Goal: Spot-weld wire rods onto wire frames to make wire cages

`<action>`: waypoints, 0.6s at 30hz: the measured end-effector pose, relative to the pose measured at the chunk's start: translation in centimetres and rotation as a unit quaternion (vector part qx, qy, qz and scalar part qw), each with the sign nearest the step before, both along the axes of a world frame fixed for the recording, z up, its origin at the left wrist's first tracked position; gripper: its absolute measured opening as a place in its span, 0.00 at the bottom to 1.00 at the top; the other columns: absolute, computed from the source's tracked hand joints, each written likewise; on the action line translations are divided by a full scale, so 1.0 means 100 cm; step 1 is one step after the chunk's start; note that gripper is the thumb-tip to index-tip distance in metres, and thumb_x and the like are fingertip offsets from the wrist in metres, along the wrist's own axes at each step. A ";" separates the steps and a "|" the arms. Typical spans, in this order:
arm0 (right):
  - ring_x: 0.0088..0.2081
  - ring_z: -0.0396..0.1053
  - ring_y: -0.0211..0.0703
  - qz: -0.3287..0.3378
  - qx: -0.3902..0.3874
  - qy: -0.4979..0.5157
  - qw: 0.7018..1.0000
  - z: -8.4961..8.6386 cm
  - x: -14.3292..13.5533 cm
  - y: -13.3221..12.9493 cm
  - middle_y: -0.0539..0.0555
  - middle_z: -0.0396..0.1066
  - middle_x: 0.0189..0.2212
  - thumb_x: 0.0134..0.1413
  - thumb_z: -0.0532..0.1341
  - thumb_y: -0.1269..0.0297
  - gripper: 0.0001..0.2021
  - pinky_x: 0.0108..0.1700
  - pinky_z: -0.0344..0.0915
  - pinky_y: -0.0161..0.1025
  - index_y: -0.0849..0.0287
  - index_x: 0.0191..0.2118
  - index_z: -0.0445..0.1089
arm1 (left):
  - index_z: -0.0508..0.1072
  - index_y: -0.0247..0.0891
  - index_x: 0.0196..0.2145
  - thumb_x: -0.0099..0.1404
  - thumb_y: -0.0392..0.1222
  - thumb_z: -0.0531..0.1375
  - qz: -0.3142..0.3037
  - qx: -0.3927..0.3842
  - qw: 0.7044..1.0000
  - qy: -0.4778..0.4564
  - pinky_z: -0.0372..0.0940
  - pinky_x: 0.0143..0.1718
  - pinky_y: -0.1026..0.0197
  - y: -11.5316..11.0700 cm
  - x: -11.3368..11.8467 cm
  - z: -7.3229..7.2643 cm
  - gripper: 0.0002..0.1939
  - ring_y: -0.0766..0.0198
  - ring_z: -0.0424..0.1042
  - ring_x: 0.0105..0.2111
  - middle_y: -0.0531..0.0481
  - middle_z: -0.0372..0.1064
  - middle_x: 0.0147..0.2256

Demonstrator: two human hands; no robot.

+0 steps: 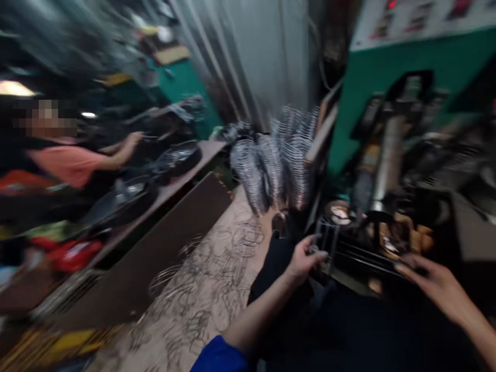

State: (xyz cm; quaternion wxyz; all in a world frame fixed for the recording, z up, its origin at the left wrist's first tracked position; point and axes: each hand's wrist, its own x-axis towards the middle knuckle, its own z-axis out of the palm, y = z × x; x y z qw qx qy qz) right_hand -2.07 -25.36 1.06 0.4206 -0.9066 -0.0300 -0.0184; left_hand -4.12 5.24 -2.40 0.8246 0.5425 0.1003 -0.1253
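A small bent-wire frame [328,243] is held between the thumb and fingers of my left hand [307,258], just in front of the machine's lower part. My right hand [432,281] is at the front of the green machine [391,170], beside a dark bar [368,259]. Its thumb and fingers are closed in a pinch; blur hides what lies between them. Above and between the hands rises a metal cylinder [389,160] on the machine.
Stacked wire pieces [250,173] stand on the floor ahead. Loose wire shapes [201,323] litter the pale floor [220,253] at left. Beyond a brown board [151,263], another person in an orange shirt [70,160] works at a bench [209,151].
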 end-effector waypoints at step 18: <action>0.25 0.48 0.36 -0.020 0.186 0.030 0.982 -0.004 0.012 -0.008 0.45 0.48 0.20 0.51 0.66 0.42 0.28 0.29 0.47 0.37 0.58 0.19 0.55 | 0.62 0.38 0.60 0.55 0.46 0.70 -0.028 0.008 0.998 -0.061 0.65 0.16 0.68 -0.044 0.005 0.015 0.38 0.75 0.58 0.16 0.62 0.56 0.25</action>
